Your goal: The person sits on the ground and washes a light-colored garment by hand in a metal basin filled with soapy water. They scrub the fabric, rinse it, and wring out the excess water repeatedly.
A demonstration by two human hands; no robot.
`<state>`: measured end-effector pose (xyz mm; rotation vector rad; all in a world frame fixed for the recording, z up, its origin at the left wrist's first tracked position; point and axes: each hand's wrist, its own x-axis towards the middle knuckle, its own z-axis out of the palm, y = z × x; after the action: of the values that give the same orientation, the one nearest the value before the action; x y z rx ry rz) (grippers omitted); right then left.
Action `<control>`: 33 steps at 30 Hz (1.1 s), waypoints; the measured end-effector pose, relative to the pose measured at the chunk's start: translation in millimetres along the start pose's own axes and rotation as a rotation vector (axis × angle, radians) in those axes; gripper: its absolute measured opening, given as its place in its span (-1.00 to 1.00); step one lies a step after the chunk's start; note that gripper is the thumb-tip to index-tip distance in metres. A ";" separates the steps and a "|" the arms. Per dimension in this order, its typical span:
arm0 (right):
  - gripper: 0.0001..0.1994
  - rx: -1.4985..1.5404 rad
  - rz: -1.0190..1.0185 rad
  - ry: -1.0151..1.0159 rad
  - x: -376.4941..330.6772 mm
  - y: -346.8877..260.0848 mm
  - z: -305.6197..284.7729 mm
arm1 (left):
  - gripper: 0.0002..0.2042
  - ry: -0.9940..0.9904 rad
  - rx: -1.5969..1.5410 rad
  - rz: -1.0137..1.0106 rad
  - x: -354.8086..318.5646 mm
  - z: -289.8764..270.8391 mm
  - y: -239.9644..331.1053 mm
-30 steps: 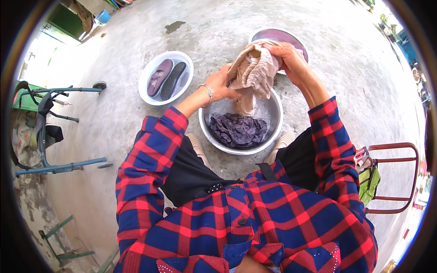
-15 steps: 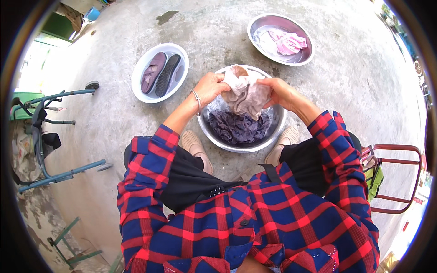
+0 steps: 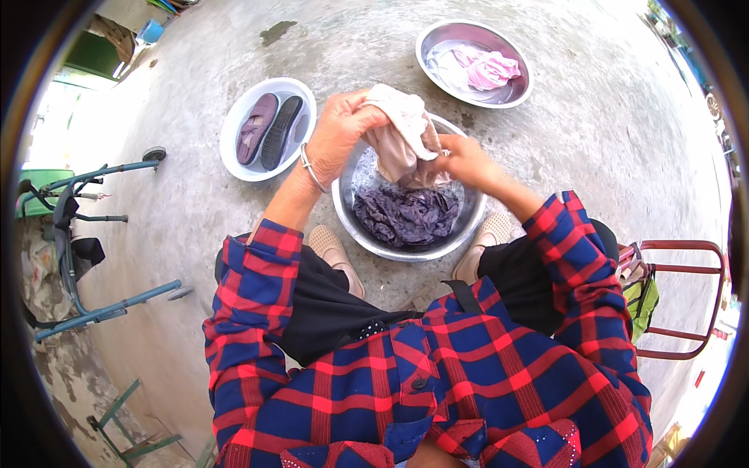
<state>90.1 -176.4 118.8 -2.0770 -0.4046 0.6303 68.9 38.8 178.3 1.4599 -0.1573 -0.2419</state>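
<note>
Between my two hands hangs a wet, pale pinkish-white cloth (image 3: 402, 136), bunched and partly folded. My left hand (image 3: 339, 132), with a bracelet at the wrist, is closed on its upper left part and held higher. My right hand (image 3: 466, 164) pinches its lower right side. Below is a round metal basin (image 3: 349, 224) between my feet, with a crumpled dark purple cloth (image 3: 406, 217) lying in it. The pale cloth is above the far part of this basin and hides some of its rim.
A white basin (image 3: 228, 152) with a pair of purple shoes (image 3: 257, 129) stands at the far left. Another metal basin (image 3: 524, 87), at the far right, holds pink cloth (image 3: 491, 70). A blue-grey wheeled frame (image 3: 117, 304) is on the left, a red-brown metal frame (image 3: 714, 304) on the right.
My left hand has risen and moved slightly left, lifting its end of the pale cloth. The right hand has shifted a little lower along the cloth, which is now bunched differently.
</note>
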 end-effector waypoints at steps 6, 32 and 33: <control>-0.88 0.576 0.021 0.175 5.5 4.2 -50.5 | -0.82 0.101 -0.004 -0.090 -1.6 -19.2 6.1; -0.84 0.946 0.058 0.170 -7.5 -28.9 -49.2 | -0.71 0.130 -0.474 -0.238 -9.4 -19.8 -2.5; -0.83 0.862 0.014 0.185 -8.3 -28.2 -49.2 | -0.71 0.143 -0.507 -0.248 -8.6 -19.2 -2.8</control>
<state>110.3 -198.5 167.7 -1.2921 0.0095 0.4917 65.3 59.2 173.9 0.9840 0.1931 -0.3497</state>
